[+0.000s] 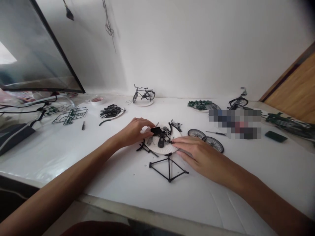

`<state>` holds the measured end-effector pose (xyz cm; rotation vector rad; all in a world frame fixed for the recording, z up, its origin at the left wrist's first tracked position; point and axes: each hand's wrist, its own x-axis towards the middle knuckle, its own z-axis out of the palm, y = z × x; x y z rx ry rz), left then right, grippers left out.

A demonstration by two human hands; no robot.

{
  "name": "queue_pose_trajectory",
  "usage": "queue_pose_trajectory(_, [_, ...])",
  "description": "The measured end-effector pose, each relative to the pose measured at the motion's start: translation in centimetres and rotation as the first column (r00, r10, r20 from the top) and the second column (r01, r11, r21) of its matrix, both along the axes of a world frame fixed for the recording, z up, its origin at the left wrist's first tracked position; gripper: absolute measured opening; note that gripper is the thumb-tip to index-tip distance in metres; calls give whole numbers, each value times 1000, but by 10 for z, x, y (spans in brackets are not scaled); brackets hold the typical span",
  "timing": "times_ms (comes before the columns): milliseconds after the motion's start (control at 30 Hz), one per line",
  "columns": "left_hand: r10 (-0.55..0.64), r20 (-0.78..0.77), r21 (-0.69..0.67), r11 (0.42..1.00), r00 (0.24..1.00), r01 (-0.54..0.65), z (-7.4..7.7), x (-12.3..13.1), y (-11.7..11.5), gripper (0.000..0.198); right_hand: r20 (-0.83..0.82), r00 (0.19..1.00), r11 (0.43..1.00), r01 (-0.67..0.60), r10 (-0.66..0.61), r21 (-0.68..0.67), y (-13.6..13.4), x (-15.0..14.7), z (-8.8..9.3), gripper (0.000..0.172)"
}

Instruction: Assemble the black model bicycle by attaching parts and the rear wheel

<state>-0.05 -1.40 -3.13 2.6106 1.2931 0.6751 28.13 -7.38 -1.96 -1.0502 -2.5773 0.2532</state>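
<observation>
A white paper plate [163, 150] holds small black and grey model bicycle parts. At its left rim, my left hand [135, 131] pinches a flat black part [155, 131] between thumb and fingers. My right hand [197, 149] reaches over the right rim with fingers stretched out and thumb apart, its fingertips among small black parts [170, 141]. A black bicycle frame [169, 168] lies flat in front of the plate. Two spoked wheels [213, 144] lie just beyond my right hand. A thin black fork-like part [145, 148] rests at the plate's left.
An assembled model bicycle [144, 94] stands at the back; another [237, 101] is at back right. Plates of black parts [112, 111] and green parts [200, 105] lie farther off. Green part frames [70, 115], a screwdriver [83, 126] and a monitor [39, 49] are at left.
</observation>
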Motion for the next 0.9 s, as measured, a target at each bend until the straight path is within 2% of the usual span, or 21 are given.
queue_pose_trajectory(167, [22, 41, 36, 999, 999, -23, -4, 12, 5, 25, 0, 998, 995, -66, 66, 80, -3, -7, -1, 32])
queue_pose_trajectory(267, [-1, 71, 42, 999, 998, -2, -2, 10, 3, 20, 0, 997, 992, -76, 77, 97, -5, -11, 0, 30])
queue_pose_trajectory(400, [34, 135, 28, 999, 990, -38, 4, -10, 5, 23, 3, 998, 995, -65, 65, 74, -5, -11, 2, 29])
queue_pose_trajectory(600, [166, 83, 15, 986, 983, -168, 9, -47, 20, 25, 27, 998, 992, -62, 60, 111, -2, -7, 0, 32])
queue_pose_trajectory(733, [124, 9, -28, 992, 992, -123, 4, -51, 24, 21, 31, 999, 991, -31, 27, 130, 0, -5, -2, 35])
queue_pose_trajectory(900, [55, 10, -5, 998, 998, -55, 1, -38, 18, 22, 9, 1000, 993, -15, 14, 119, 1, -2, -3, 34])
